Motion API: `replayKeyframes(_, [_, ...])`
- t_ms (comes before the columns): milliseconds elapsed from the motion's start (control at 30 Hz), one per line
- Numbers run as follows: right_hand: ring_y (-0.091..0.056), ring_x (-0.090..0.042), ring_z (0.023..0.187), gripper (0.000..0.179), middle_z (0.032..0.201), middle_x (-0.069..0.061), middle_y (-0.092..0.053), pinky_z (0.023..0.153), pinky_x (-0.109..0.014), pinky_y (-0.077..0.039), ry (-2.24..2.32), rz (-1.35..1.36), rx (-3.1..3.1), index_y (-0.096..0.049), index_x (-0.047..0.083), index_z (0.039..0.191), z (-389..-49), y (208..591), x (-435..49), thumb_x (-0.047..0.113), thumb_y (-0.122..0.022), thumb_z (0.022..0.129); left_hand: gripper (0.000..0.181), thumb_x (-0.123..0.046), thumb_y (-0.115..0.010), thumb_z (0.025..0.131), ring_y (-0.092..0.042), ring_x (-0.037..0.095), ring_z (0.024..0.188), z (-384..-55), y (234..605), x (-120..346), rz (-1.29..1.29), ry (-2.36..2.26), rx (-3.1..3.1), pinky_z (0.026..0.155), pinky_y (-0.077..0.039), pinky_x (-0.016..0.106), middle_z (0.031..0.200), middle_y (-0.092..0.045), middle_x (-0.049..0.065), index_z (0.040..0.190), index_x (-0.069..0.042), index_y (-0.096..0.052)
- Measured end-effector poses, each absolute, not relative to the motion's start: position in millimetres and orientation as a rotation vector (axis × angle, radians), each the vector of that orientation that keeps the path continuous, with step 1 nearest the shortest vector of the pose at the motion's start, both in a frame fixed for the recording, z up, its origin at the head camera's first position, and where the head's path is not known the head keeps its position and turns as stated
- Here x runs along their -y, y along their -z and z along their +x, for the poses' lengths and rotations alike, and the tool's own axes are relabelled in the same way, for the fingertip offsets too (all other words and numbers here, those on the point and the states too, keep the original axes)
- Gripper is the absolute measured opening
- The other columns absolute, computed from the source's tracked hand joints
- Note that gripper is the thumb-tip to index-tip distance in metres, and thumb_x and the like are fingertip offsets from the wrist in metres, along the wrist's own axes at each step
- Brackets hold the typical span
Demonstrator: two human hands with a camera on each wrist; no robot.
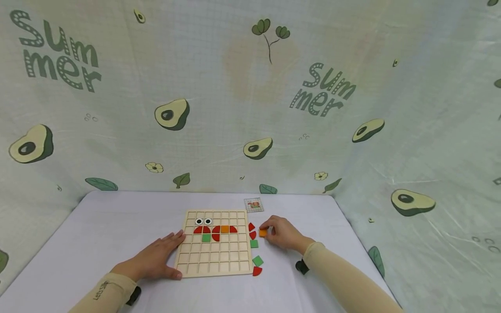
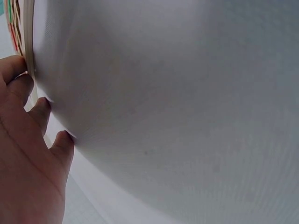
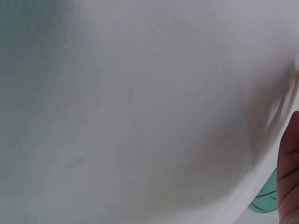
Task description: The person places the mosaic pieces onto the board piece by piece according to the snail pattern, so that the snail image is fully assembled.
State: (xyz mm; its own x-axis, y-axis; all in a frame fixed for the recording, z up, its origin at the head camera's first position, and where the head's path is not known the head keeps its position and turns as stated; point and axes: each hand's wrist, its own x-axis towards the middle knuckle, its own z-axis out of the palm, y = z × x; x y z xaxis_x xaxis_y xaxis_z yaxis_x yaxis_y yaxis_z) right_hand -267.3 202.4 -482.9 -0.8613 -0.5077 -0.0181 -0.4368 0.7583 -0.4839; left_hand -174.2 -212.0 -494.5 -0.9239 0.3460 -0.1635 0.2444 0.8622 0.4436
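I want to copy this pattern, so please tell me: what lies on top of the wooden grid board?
On the grid board lie two eye pieces, five red pieces, one orange square and one green square. The cell bottoms beneath them are hidden.

Part of the bare right grip [image 3: 288, 172] shows; a white, cloth-covered desk [image 3: 135, 112] spreads left of it. Just beside the grip's lower left, a dark-veined green leaf print [image 3: 266, 199] marks pale fabric [image 3: 256, 218].
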Motion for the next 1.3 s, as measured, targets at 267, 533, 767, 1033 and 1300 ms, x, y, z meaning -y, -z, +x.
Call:
replayKeyframes(267, [-0.054,-0.012,0.078,0.027,0.104,0.007,-0.062,0.066,-0.024,-0.051,0.749,-0.747,-2.799,-0.075,0.019,0.115,-267.4,483.3,-199.5,0.014,-0.074,0.088,0.117,-0.058,-0.089,0.059,-0.027,0.042,0.144,-173.7,495.1,213.6,0.455,-0.626,-2.797,0.114,-0.022,0.064,0.16,-0.031,0.015,0.151,-0.002,-0.041])
replayKeyframes(533, [-0.054,-0.011,0.08,0.027,0.103,0.008,-0.064,0.068,-0.022,-0.052,0.768,-0.829,-2.785,-0.074,0.017,0.115,-270.3,480.1,-180.2,0.012,-0.074,0.088,0.116,-0.057,-0.089,0.059,-0.028,0.042,0.144,-173.7,498.4,217.0,0.469,-0.649,-2.801,0.114,-0.022,0.064,0.159,-0.031,0.015,0.15,-0.001,-0.042])
replayKeyframes(767, [-0.055,-0.01,0.082,0.026,0.101,0.014,-0.061,0.067,-0.019,-0.051,0.781,-0.903,-2.725,-0.075,0.02,0.113,-270.7,478.2,-141.3,0.014,-0.074,0.088,0.117,-0.059,-0.088,0.059,-0.028,0.041,0.144,-173.2,497.7,218.5,0.465,-0.634,-2.806,0.115,-0.022,0.063,0.159,-0.031,0.014,0.15,-0.002,-0.042])
replayKeyframes(1033, [-0.053,-0.007,0.084,0.026,0.105,0.012,-0.062,0.076,-0.019,-0.049,0.655,-1.011,-2.707,-0.076,0.019,0.112,-261.9,475.3,-98.2,0.013,-0.07,0.088,0.116,-0.058,-0.088,0.06,-0.027,0.042,0.144,-173.7,498.4,218.4,0.478,-0.647,-2.795,0.114,-0.022,0.064,0.159,-0.031,0.015,0.15,-0.002,-0.041])
replayKeyframes(1300, [-0.051,-0.004,0.084,0.032,0.104,0.012,-0.061,0.076,-0.018,-0.047,0.51,-1.106,-2.765,-0.076,0.02,0.114,-259.6,482.6,-87.9,0.01,-0.066,0.086,0.117,-0.058,-0.088,0.059,-0.027,0.041,0.144,-175.3,499.6,217.2,0.469,-0.639,-2.795,0.115,-0.022,0.063,0.16,-0.031,0.014,0.151,-0.003,-0.041])
